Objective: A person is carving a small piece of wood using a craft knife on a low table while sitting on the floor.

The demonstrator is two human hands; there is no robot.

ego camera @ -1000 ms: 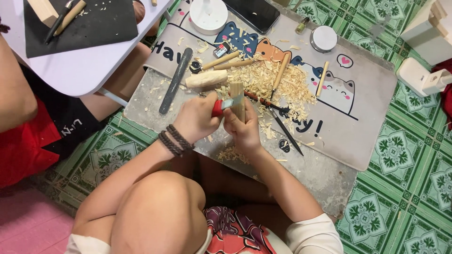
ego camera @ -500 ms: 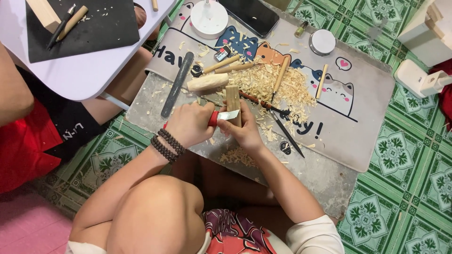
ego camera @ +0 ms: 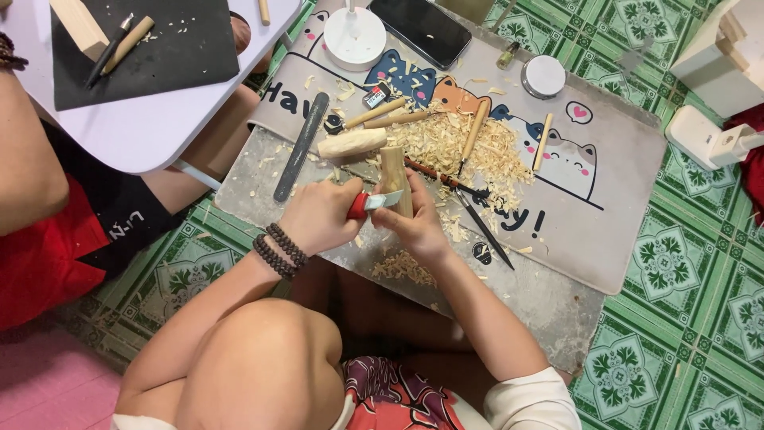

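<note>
Far left: another person's red and black clothing (ego camera: 56, 247) under a small white table (ego camera: 151, 119) carrying a black cutting mat (ego camera: 171, 48), a pale wood block (ego camera: 79, 28) and two slim tools. Right of that, on a grey cartoon-cat mat (ego camera: 613, 191) spread over the green patterned floor (ego camera: 692, 263), a long dark file (ego camera: 301, 147) lying slantwise. Next, the left hand (ego camera: 318, 216), dark bead bracelets (ego camera: 278, 249) at the wrist, fingers curled tight around the red handle of a carving knife (ego camera: 374, 201), the short blade pointing right and lying flat against the wooden piece (ego camera: 394, 179). That piece held upright between the two hands, above the mat, its top end clear of the fingers. Just right, the right hand (ego camera: 418, 227) wrapped around the lower part of the piece from behind, thumb close by the blade. Above the hands, a rounded pale wooden blank (ego camera: 352, 143) lying on its side, several wooden-handled tools (ego camera: 374, 114) and a heap of wood shavings (ego camera: 469, 155); a smaller pile of shavings (ego camera: 404, 267) below the right hand. Further up, a white round lamp base (ego camera: 354, 40) and a dark phone (ego camera: 419, 30). Rightward, thin dark gravers (ego camera: 477, 215) crossing near the shavings, a light stick (ego camera: 543, 142), a small round white tin (ego camera: 544, 76). Far right, white blocky objects (ego camera: 720, 95) on the floor.
</note>
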